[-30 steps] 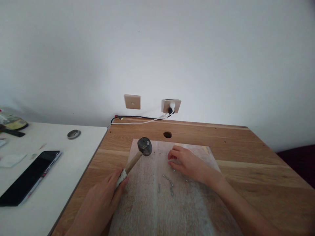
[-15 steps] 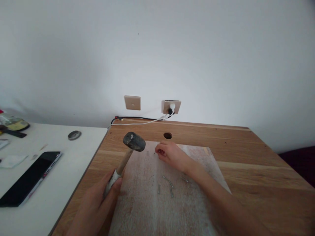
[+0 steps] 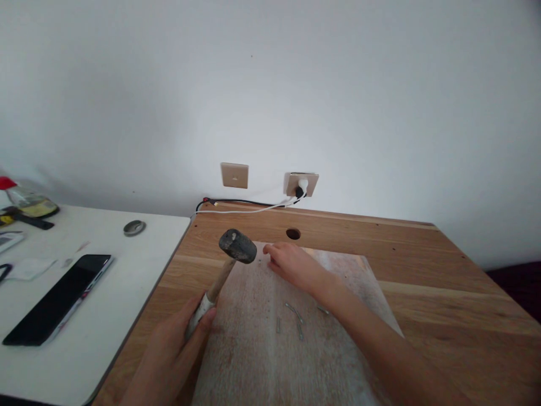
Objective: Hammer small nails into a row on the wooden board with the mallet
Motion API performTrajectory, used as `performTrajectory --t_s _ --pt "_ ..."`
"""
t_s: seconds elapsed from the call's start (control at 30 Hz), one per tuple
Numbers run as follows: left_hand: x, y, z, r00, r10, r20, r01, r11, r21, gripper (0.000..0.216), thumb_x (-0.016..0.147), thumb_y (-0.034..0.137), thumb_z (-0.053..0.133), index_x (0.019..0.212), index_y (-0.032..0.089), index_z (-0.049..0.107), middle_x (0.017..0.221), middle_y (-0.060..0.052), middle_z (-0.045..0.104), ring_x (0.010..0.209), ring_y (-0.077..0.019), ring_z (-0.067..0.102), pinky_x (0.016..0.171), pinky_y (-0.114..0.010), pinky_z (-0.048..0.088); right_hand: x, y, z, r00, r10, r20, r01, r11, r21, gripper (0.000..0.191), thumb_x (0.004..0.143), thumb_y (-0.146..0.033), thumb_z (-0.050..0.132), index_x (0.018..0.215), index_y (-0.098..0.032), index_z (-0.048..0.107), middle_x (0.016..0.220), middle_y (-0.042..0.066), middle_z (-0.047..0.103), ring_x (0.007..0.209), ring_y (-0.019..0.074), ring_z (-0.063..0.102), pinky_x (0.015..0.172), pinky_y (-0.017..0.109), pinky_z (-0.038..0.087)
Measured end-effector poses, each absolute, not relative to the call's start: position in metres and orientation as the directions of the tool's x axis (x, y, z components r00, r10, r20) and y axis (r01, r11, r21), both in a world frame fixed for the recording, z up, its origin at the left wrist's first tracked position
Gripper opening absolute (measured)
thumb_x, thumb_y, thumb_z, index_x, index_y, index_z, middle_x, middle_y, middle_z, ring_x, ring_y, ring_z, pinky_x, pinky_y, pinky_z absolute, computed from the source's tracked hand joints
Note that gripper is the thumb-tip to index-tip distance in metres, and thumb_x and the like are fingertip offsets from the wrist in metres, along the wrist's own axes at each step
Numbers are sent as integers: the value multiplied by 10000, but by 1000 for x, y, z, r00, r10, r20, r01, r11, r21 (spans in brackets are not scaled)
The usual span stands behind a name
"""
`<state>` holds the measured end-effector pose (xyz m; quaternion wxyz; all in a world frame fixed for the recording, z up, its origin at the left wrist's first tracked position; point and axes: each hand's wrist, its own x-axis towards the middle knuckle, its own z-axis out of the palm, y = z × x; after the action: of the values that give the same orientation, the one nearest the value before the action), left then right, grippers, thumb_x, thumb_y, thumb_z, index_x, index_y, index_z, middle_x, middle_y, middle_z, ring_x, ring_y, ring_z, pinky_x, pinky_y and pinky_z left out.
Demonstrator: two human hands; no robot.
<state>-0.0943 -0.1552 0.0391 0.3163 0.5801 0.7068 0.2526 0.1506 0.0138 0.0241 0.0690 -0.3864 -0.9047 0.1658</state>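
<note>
My left hand point(image 3: 180, 341) is closed around the pale-wrapped handle of a rubber mallet point(image 3: 238, 246). The dark mallet head is raised at the upper left of a worn, whitish wooden board point(image 3: 249, 332). At the board's far edge, just right of the mallet head, is my right hand point(image 3: 289, 262) with its fingers curled together. Whatever may be between those fingertips is too small to make out. Several metal screws or nails point(image 3: 300, 330) lie loose on the board, left of my right forearm. Small dark dots mark the board's surface near the mallet.
The board rests on a wooden desk point(image 3: 443, 293) with a round cable hole point(image 3: 293, 233). Cables run along the wall to a socket point(image 3: 302, 184). On the white table point(image 3: 139, 270) at left are a black tablet-like slab point(image 3: 57, 301), a tape roll point(image 3: 134, 228) and a red-capped bottle point(image 3: 34, 203).
My right hand has shifted slightly left and away from me along the board's far edge. The mallet stays held up in my left hand. The whole view has turned slightly left.
</note>
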Motion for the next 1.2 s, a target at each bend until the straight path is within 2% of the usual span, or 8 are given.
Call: performTrajectory --t_s 0.2,0.4,0.57,0.67,0.77,0.83,1.03,1.2 --pt "-92 -156 29 -120 982 -148 636 191 747 407 978 568 492 1154 295 738 1081 -5 822 1032 -251 766 875 -278 590 154 11 29 -682 731 10 661 622 -419 310 880 -26 635 1166 -143 650 1105 117 730 993 212 689 864 308 493" --pt "-84 -151 38 -106 989 -99 665 144 733 382 972 539 490 1028 267 753 997 -38 828 956 -273 780 808 -295 609 150 9 20 -648 761 30 649 572 -502 360 914 -30 583 1256 -135 613 937 74 743 834 180 698 765 282 501" --pt "-74 -138 42 -10 994 -109 706 84 703 385 987 494 475 1158 267 735 1120 -61 814 1062 -288 762 866 -330 607 172 7 18 -618 784 60 644 548 -534 626 843 -84 716 1430 -177 518 1186 124 702 940 211 697 854 345 530" --pt "-71 -134 33 6 991 -131 778 77 623 419 986 486 476 1236 251 716 1190 -83 797 1097 -311 754 913 -378 600 199 3 23 -596 801 60 659 530 -533 597 857 -89 692 1422 -206 536 1284 135 661 969 215 687 892 379 535" --pt "-70 -133 23 14 991 -130 818 63 572 467 1000 485 443 1306 230 687 1240 -97 780 1136 -320 741 949 -409 589 229 -4 29 -578 815 24 700 511 -498 391 888 -31 581 1251 -160 647 1139 124 703 941 220 683 882 380 535" --pt "-70 -132 20 17 992 -128 819 60 571 485 1010 489 420 1322 221 678 1244 -101 778 1141 -320 740 950 -414 589 244 -13 30 -615 789 -2 709 552 -438 364 882 18 515 1151 -161 685 1061 102 713 936 219 685 869 364 536" --pt "-72 -131 24 8 990 -139 808 76 584 512 1002 524 430 1306 207 693 1240 -94 780 1153 -319 734 963 -417 587 265 -46 22 -769 639 -7 612 733 -296 347 901 38 533 1014 -221 733 1145 78 721 1047 249 670 915 396 544" --pt "-75 -133 25 -10 993 -118 742 86 665 495 984 539 472 1273 217 714 1214 -71 793 1145 -306 742 961 -379 598 278 -54 12 -856 506 102 483 855 -186 277 974 -52 521 1052 -211 734 1135 113 766 1058 262 697 914 428 563"
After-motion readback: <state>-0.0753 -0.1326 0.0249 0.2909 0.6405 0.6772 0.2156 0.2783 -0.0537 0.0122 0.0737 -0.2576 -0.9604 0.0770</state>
